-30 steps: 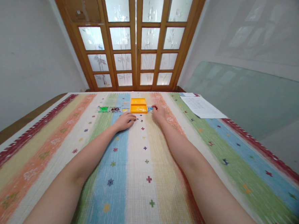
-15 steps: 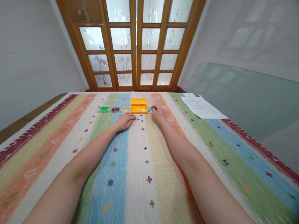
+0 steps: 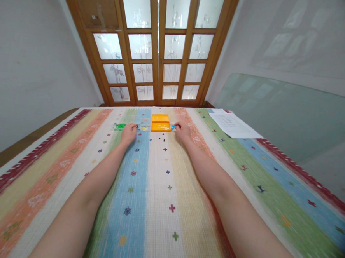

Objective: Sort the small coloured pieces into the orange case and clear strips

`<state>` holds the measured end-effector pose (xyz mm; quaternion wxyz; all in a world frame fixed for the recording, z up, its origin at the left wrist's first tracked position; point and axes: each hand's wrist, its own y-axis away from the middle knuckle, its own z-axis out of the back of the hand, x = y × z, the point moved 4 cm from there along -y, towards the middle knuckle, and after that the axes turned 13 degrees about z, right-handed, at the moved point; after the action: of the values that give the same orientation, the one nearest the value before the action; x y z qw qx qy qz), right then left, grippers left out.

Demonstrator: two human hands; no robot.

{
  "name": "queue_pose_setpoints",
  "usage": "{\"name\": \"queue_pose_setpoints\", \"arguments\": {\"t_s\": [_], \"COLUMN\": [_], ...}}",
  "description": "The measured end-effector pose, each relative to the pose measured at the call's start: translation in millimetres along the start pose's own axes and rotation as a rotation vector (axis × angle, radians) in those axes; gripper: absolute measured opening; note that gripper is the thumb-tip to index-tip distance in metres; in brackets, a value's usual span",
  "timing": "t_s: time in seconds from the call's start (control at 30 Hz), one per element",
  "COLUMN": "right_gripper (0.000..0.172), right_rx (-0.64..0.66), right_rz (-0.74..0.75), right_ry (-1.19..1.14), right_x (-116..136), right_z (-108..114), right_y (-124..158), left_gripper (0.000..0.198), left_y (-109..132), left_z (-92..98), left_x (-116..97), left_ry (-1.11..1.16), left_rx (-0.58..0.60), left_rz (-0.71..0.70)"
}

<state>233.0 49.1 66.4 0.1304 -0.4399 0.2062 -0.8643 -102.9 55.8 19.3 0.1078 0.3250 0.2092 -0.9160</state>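
An open yellow box (image 3: 160, 130) with small white and blue bits in it lies at the far middle of the table. Left of it are clear boxes holding small yellow pieces (image 3: 145, 128) and small green pieces (image 3: 120, 126). My left hand (image 3: 128, 133) is over the box of dark pieces between these two, fingers pinched together; anything in them is too small to tell. Just right of the yellow box, my right hand (image 3: 183, 131) has its fingers closed at some small blue pieces (image 3: 173, 126). What that pinch holds is hidden.
A patterned striped cloth (image 3: 159, 206) covers the table. Small dark and blue bits (image 3: 150, 139) lie in front of the yellow box. White paper sheets (image 3: 234, 125) rest at the far right, near a glass panel (image 3: 279, 108) against the wall. Wooden glazed doors (image 3: 159, 58) stand behind.
My left hand has moved left, from in front of the yellow box to the dark pieces. A blue bit on the cloth now shows where it was. My right hand has stayed put.
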Motion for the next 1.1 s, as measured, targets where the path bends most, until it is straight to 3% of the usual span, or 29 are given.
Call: {"name": "queue_pose_setpoints", "arguments": {"t_s": [0.3, 0.47, 0.7, 0.87, 1.1], "right_gripper": [0.030, 0.027, 0.027, 0.023, 0.024], "right_rx": [0.000, 0.010, 0.009, 0.003, -0.001], "right_rz": [0.017, -0.005, -0.005, -0.007, -0.011], "right_ry": [0.000, -0.004, -0.001, -0.002, 0.001], "right_x": [-3.7, -7.2, -3.6, 0.1, -1.0], "right_z": [-1.4, -2.6, -1.1, 0.4, -0.6], "right_y": [-1.6, -2.7, -1.2, 0.5, 0.6], "left_gripper": [0.051, 0.049, 0.047, 0.043, 0.036], "left_y": [-12.0, -11.6, -11.7, -6.8, 21.0], "left_z": [16.3, 18.4, 18.2, 13.8, -12.1], "left_x": [34.7, 39.8, 37.8, 19.6, -33.8], "left_ry": [-0.031, 0.000, -0.009, -0.037, -0.106], "left_rx": [-0.098, -0.111, -0.105, -0.060, 0.142], "left_rz": [0.210, 0.273, 0.252, 0.112, -0.255]}}
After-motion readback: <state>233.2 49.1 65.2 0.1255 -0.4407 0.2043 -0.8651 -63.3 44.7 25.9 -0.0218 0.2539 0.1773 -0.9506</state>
